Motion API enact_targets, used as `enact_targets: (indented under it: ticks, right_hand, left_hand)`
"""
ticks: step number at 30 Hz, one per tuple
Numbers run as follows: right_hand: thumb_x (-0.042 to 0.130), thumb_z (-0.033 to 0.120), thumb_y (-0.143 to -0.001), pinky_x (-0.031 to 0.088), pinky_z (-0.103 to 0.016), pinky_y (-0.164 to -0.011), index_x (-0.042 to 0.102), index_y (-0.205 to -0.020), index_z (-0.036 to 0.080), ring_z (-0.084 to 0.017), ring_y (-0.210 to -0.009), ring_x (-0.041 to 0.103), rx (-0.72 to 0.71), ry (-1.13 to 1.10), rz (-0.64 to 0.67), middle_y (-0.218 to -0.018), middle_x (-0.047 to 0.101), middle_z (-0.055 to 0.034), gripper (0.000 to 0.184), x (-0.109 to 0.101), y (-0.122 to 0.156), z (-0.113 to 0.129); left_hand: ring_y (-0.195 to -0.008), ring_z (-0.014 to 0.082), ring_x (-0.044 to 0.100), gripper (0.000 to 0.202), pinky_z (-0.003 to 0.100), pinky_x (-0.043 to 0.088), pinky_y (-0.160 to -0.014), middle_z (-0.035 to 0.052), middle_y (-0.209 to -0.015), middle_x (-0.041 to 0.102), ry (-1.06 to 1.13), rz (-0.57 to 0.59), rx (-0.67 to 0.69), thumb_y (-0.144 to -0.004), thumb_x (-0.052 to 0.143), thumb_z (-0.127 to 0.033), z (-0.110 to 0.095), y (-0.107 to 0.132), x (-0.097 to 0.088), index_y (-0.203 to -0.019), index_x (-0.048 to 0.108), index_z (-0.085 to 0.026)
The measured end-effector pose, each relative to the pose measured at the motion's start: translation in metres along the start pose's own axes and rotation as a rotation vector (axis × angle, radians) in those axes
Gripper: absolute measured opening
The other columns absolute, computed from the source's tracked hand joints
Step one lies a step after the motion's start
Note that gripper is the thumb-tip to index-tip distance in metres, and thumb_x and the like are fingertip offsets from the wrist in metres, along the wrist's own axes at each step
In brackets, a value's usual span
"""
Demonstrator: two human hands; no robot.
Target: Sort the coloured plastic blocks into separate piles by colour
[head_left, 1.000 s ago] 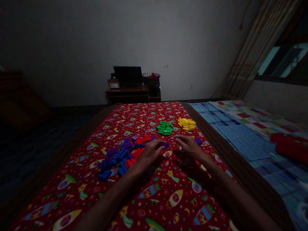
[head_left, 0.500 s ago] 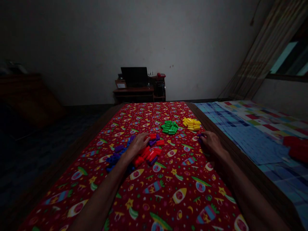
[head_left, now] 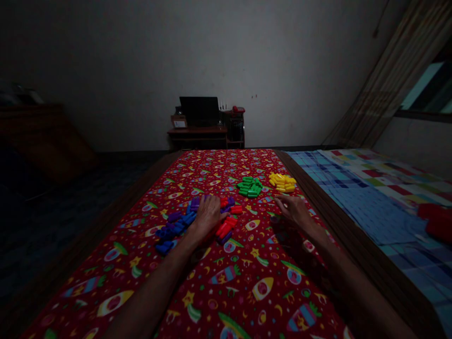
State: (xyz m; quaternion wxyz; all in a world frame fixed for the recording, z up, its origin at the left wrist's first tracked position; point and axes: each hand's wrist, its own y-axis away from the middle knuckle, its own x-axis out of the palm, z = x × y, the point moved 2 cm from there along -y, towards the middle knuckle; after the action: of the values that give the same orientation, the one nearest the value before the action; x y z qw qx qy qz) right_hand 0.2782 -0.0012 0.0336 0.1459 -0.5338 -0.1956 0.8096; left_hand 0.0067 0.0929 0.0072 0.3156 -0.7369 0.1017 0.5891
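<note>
My left hand (head_left: pixel 207 214) lies palm down on a mixed heap of blue, purple and red plastic pegs (head_left: pixel 183 222), fingers bent over the pieces near its far side. Red pegs (head_left: pixel 226 226) show just right of that hand. My right hand (head_left: pixel 294 209) hovers low over the red patterned cloth (head_left: pixel 247 282), fingers loosely spread, nothing visible in it. Beyond both hands sit a green peg pile (head_left: pixel 249 187) and a yellow peg pile (head_left: pixel 281 181).
The cloth covers a long wooden-edged platform (head_left: pixel 339 226). A blue checked mattress (head_left: pixel 370 188) with red items (head_left: pixel 436 221) lies to the right. A small desk with a dark screen (head_left: pixel 203 120) stands at the far wall. Dark floor is on the left.
My right hand moved left from the platform's right edge towards the middle. My left hand stayed on the mixed heap, shifting slightly nearer. The view drifted a little.
</note>
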Motion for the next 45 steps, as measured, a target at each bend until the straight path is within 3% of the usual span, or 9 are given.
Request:
enact_targets:
  ticks: [5,10,15,20,23,27,30,33,45]
  right_hand:
    - [0.047,0.027,-0.092,0.042,-0.023,-0.059,0.073,-0.092,0.019,-0.016,-0.062,0.065,-0.154,-0.149,0.120,-0.078,0.074,-0.0071,0.027,0.026,0.014,0.040]
    - [0.050,0.028,-0.092,0.047,-0.025,-0.063,0.067,-0.113,0.017,-0.017,-0.068,0.067,-0.170,-0.233,0.124,-0.083,0.074,-0.0079,0.030,0.035,0.022,0.050]
    - [0.051,0.028,-0.091,0.050,-0.033,-0.082,0.053,-0.133,0.022,-0.022,-0.099,0.065,-0.305,-0.318,0.098,-0.115,0.068,-0.0123,0.042,0.032,0.026,0.064]
    - [0.050,0.028,-0.093,0.050,-0.030,-0.075,0.063,-0.119,0.020,-0.021,-0.086,0.068,-0.251,-0.241,0.176,-0.100,0.072,-0.0110,0.030,0.036,0.022,0.058]
    - [0.049,0.028,-0.092,0.050,-0.030,-0.077,0.067,-0.109,0.018,-0.022,-0.088,0.068,-0.156,-0.155,0.094,-0.098,0.072,-0.0116,0.027,0.029,0.012,0.032]
    - [0.050,0.030,-0.089,0.049,-0.031,-0.076,0.069,-0.109,0.016,-0.023,-0.087,0.068,0.115,0.007,-0.090,-0.101,0.073,-0.0127,0.031,0.005,0.001,-0.025]
    - [0.046,0.034,-0.089,0.049,-0.032,-0.074,0.071,-0.107,0.014,-0.025,-0.086,0.069,0.343,0.115,-0.122,-0.099,0.074,-0.0147,0.036,-0.007,0.003,-0.066]
    - [0.045,0.035,-0.090,0.048,-0.031,-0.076,0.074,-0.100,0.013,-0.026,-0.090,0.069,0.412,0.176,-0.072,-0.096,0.074,-0.0154,0.038,-0.007,0.009,-0.089]
    - [0.041,0.037,-0.092,0.048,-0.030,-0.070,0.076,-0.098,0.014,-0.025,-0.085,0.069,0.400,0.146,-0.077,-0.095,0.074,-0.0158,0.042,-0.026,0.002,-0.072]
  left_hand:
    - [-0.110,0.0318,0.061,0.045,0.052,0.034,-0.105,0.0145,-0.110,0.068,0.116,0.047,-0.003,-0.079,0.061,-0.019,-0.003,0.000,0.001,-0.123,0.054,-0.017]
    - [-0.091,0.0239,0.068,0.068,0.033,0.052,-0.078,0.0044,-0.098,0.071,0.402,0.121,-0.068,-0.070,0.065,-0.014,0.001,-0.009,-0.011,-0.135,0.044,-0.021]
    - [-0.092,0.0187,0.068,0.049,0.028,0.053,-0.079,0.0025,-0.100,0.071,0.749,0.182,0.099,-0.069,0.066,-0.015,-0.028,-0.008,-0.014,-0.116,0.056,-0.020]
    - [-0.093,0.0184,0.069,0.034,0.029,0.055,-0.079,0.0042,-0.102,0.072,0.832,0.190,0.127,-0.075,0.062,-0.020,-0.047,-0.003,-0.011,-0.108,0.059,-0.019]
    - [-0.102,0.0208,0.066,0.031,0.033,0.053,-0.088,0.0063,-0.111,0.070,0.664,0.079,0.118,-0.082,0.057,-0.026,-0.026,-0.007,-0.017,-0.113,0.060,-0.021]
    - [-0.115,0.0244,0.059,0.032,0.038,0.045,-0.100,0.0098,-0.120,0.066,0.335,-0.149,-0.035,-0.085,0.052,-0.028,0.033,-0.011,-0.019,-0.114,0.062,-0.019]
    - [-0.111,0.0264,0.061,0.034,0.039,0.046,-0.098,0.0133,-0.116,0.068,0.210,-0.081,-0.176,-0.084,0.052,-0.030,0.069,-0.012,-0.010,-0.112,0.063,-0.015]
    - [-0.105,0.0258,0.064,0.035,0.035,0.049,-0.091,0.0131,-0.112,0.070,0.178,0.061,-0.235,-0.084,0.050,-0.031,0.081,-0.012,-0.002,-0.112,0.064,-0.015]
    - [-0.090,0.0264,0.068,0.017,0.033,0.052,-0.079,0.0074,-0.092,0.074,0.248,-0.036,-0.266,-0.071,0.061,-0.026,0.077,-0.020,-0.015,-0.083,0.072,-0.020]
